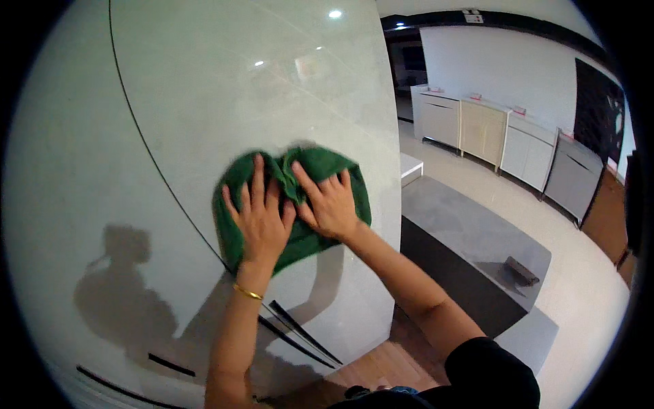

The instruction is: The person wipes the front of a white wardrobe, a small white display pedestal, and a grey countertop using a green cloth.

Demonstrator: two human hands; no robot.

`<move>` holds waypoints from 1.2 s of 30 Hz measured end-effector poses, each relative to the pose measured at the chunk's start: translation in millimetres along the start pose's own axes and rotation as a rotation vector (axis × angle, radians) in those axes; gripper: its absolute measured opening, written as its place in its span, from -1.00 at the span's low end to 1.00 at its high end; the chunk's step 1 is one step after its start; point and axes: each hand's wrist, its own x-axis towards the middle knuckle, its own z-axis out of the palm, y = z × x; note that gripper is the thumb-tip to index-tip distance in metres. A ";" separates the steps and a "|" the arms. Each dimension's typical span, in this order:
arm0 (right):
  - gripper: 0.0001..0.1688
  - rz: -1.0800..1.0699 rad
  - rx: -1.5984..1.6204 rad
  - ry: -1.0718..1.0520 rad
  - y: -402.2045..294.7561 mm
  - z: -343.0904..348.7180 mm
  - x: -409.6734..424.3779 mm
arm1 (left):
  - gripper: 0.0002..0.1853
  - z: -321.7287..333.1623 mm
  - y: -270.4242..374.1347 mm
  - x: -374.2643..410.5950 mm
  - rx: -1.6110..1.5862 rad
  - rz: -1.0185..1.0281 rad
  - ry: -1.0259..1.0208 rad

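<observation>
A green cloth (311, 244) lies spread against a glossy, pale cabinet front (204, 102), with a bunched fold running down near its top middle. My left hand (263, 220) presses flat on the cloth's left part, fingers spread and pointing up; a gold-coloured bangle (248, 292) circles that wrist. On the right part, my right hand (332, 204) bears down with its fingers slightly bent, beside the fold. The two thumbs are close together. Part of the cloth is hidden under both hands.
Long black handles (306, 332) run along a seam below the cloth. To the right stands a low grey unit (460, 209) with a small dark object (521, 271) on it. Several small cabinets (531, 153) line the far wall. Wood-look flooring (378, 363) shows below.
</observation>
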 end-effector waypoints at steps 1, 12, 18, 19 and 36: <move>-0.12 -0.011 -0.014 -0.051 8.6 -3.5 11.1 | -0.46 -2.2 0.8 13.9 0.029 0.000 0.015; -0.17 -0.160 -0.070 0.341 110.2 -39.3 191.7 | -0.47 -6.7 11.2 221.3 0.151 0.117 0.437; -0.20 -0.025 -0.055 0.398 125.7 -39.1 206.5 | -0.44 4.0 20.5 252.2 0.192 0.100 0.474; -0.18 0.031 -0.069 0.400 122.5 -39.5 201.2 | -0.44 5.4 22.7 248.2 0.219 0.093 0.465; -0.09 0.390 0.053 0.205 82.9 5.7 -67.4 | -0.55 82.3 121.7 11.4 -0.022 0.059 0.008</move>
